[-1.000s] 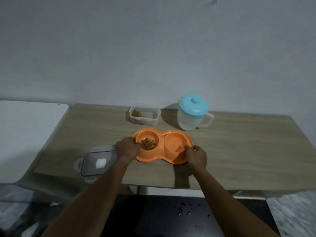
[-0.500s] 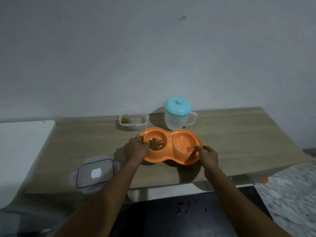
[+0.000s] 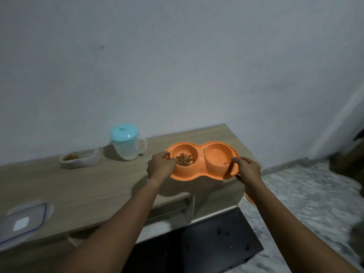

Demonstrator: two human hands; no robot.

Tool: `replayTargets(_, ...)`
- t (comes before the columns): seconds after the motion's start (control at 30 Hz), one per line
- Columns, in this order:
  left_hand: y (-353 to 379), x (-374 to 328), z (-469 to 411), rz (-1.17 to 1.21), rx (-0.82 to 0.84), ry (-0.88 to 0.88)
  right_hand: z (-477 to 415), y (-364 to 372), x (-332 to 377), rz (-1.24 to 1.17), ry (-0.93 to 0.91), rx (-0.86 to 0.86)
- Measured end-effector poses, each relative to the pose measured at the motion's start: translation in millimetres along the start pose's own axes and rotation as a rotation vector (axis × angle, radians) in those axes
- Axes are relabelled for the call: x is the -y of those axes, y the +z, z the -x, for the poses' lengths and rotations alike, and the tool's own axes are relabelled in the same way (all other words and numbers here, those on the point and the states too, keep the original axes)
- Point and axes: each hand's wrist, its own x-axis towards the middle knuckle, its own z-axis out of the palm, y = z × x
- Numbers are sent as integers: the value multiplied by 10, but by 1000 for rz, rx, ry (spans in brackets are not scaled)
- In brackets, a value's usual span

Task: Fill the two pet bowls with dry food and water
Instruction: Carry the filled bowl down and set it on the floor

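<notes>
An orange double pet bowl [image 3: 201,154] hangs above the right end of the wooden table [image 3: 88,186], held level by both hands. My left hand [image 3: 160,166] grips its left rim and my right hand [image 3: 247,170] grips its right rim. Brown dry food [image 3: 184,159] lies in the left bowl. The right bowl looks glossy; whether it holds water I cannot tell. A clear jug with a light blue lid [image 3: 126,142] stands at the back of the table. Left of the jug sits a clear food container [image 3: 79,159] with some kibble.
The container's lid [image 3: 21,223] lies at the table's front left. A black mat [image 3: 197,247] with dark crumbs covers the floor below the table. Speckled light flooring [image 3: 315,203] spreads to the right, with a dark object at the far right edge.
Both hands have lifted the orange double bowl off the table and carried it to the right. The view has swung right, so the jug and container now appear further left.
</notes>
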Motion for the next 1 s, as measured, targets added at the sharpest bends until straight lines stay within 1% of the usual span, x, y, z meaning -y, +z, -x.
replayTargets(0.27, 1720, -1008, 595, 72, 100, 42, -806, -1969, 293, 22, -32, -81)
replayTargets(0.43, 2693, -1492, 697, 72, 166, 78, -1435, -2876, 344, 19, -30, -138)
replayTargets(0.63, 3886, -1790, 458, 65, 227, 119, -2264, -3534, 207, 15, 22, -198)
replayTargets(0.73, 4494, -1845, 236, 58, 251, 104, -2687, -3758, 76, 25, 64, -231)
replayTargets(0.87, 5210, -1860, -56, 48, 242, 43, -3311, -3968, -109, 77, 135, -209)
replayTargets(1.0, 5716, -1698, -346, 30, 203, -33, -3899, -3956, -364, 116, 214, -146)
